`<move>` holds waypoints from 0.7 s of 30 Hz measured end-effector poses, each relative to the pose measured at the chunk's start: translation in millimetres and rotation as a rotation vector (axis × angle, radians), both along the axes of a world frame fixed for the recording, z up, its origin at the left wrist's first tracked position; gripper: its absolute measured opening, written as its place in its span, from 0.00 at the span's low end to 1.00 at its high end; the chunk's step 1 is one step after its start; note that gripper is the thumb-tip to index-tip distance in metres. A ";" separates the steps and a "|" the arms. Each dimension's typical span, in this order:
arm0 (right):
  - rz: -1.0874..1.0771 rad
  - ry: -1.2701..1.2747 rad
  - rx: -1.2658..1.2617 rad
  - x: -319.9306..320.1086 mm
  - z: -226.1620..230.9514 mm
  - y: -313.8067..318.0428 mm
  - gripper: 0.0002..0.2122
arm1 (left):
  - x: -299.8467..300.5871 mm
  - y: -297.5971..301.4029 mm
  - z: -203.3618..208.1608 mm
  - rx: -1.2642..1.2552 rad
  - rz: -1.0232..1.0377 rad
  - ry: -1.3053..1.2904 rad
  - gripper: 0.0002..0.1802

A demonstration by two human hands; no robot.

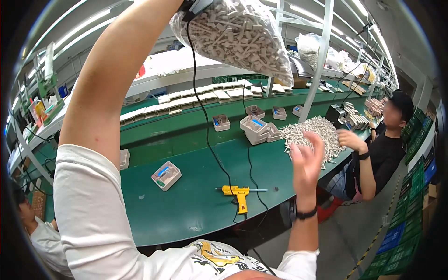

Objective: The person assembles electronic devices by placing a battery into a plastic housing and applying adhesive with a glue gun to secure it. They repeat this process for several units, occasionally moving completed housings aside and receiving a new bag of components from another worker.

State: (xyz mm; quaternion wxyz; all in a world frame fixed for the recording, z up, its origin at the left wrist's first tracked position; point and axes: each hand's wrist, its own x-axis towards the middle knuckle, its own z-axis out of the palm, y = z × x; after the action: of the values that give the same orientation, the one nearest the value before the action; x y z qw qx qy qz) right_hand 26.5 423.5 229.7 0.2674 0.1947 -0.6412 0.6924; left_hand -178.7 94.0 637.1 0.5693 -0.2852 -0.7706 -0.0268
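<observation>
My left arm reaches up past the top edge, and the hand itself is out of view. Beside its wrist is a clear plastic bag full of small white plastic parts; what grips or supports the bag is hidden. My right hand is raised over the bench, empty, with its fingers apart. Behind that hand lies a wide pile of small white parts on the green bench. A yellow glue gun rests on the bench near the front edge, a glue stick in its back.
Small grey bins and a stacked group of bins stand on the bench. White rectangular housings line its back. A black cable hangs across. At right, a person works by the pile; another is at lower left.
</observation>
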 end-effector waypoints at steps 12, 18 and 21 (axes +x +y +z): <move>-0.376 0.336 0.181 -167.1 138.6 -129.3 0.60 | 2.7 25.5 13.4 -0.050 -0.212 -0.117 0.17; -0.447 0.268 0.119 -218.8 134.5 -167.0 0.58 | -12.1 28.6 -21.5 0.055 0.217 -0.067 0.21; -0.472 0.262 0.126 -245.4 127.9 -204.7 0.57 | -63.6 -17.7 -21.1 0.034 0.182 -0.031 0.21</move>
State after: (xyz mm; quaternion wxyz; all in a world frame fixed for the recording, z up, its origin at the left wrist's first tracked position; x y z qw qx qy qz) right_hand -218.8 218.9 357.6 0.4893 0.1439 -0.6707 0.5386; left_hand -242.3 76.3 616.1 0.5620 -0.2036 -0.8017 0.0074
